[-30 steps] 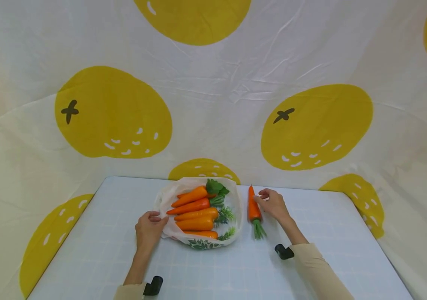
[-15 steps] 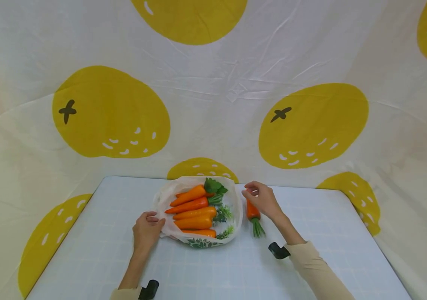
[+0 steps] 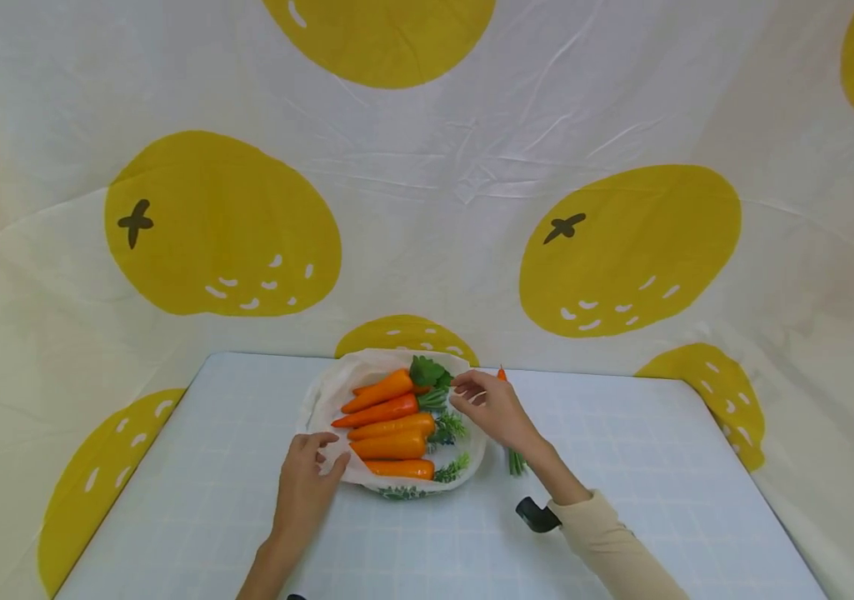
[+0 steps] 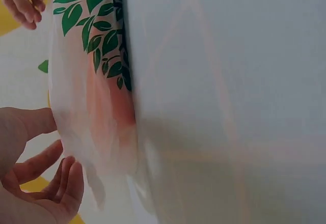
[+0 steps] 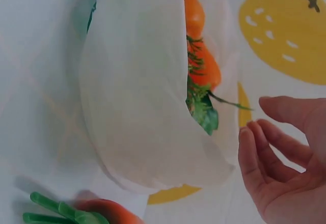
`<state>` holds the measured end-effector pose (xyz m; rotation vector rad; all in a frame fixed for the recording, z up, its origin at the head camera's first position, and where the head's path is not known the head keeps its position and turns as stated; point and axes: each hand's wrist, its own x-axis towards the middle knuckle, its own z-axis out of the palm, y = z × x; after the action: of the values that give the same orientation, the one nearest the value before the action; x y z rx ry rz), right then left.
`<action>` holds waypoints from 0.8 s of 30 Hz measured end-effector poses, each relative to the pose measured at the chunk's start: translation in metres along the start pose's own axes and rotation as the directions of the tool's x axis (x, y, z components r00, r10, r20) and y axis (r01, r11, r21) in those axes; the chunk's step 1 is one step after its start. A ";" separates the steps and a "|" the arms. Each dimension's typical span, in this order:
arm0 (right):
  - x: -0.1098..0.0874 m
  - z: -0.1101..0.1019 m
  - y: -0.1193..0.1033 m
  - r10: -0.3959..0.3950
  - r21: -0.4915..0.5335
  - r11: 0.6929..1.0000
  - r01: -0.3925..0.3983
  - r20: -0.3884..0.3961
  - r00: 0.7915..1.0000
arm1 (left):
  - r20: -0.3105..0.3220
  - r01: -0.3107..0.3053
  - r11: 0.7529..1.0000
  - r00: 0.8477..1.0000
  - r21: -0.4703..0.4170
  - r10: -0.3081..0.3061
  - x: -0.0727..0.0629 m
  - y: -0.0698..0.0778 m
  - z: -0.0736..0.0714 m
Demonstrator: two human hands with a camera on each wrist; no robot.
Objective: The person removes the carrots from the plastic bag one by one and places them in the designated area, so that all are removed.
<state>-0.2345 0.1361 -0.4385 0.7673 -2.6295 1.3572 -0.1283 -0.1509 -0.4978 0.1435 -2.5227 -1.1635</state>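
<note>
A white plastic bag (image 3: 317, 400) with a green leaf print lies with its mouth spread, holding several orange carrots (image 3: 389, 427) with green tops. My left hand (image 3: 307, 479) is at its front left rim; in the left wrist view the thumb touches the bag (image 4: 71, 96) and the fingers curve with a gap. Over the bag's right rim is my right hand (image 3: 497, 408), near the green tops. In the right wrist view its thumb and fingers are apart, holding nothing. A single carrot (image 3: 502, 374) lies right of the bag, mostly hidden under the right hand.
The table (image 3: 666, 500) has a pale checked cover. Behind it hangs a white cloth (image 3: 427, 250) printed with large yellow fruit. A black wrist camera (image 3: 537, 516) sits by the right sleeve (image 3: 614, 542).
My right hand moved left from the single carrot to the bag's right rim, leaving that carrot on the table. My left hand shifted slightly right and nearer along the bag's rim.
</note>
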 end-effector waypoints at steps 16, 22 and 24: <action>0.002 0.036 -0.009 -0.124 0.061 0.991 0.115 0.171 0.977 | 0.271 -0.629 0.775 0.758 0.065 0.593 0.018 -0.007 -0.014; 0.003 0.047 -0.010 -0.204 0.075 0.978 0.193 0.212 0.956 | 0.409 -0.730 0.681 0.640 0.059 0.650 0.029 -0.021 -0.022; 0.003 0.050 -0.011 -0.203 0.069 0.979 0.192 0.222 0.954 | 0.418 -0.764 0.642 0.605 0.066 0.678 0.031 -0.025 -0.022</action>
<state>-0.2249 0.0902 -0.4598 1.2258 -2.6023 1.3523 -0.1508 -0.1905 -0.4943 -1.0582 -2.5566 -0.5582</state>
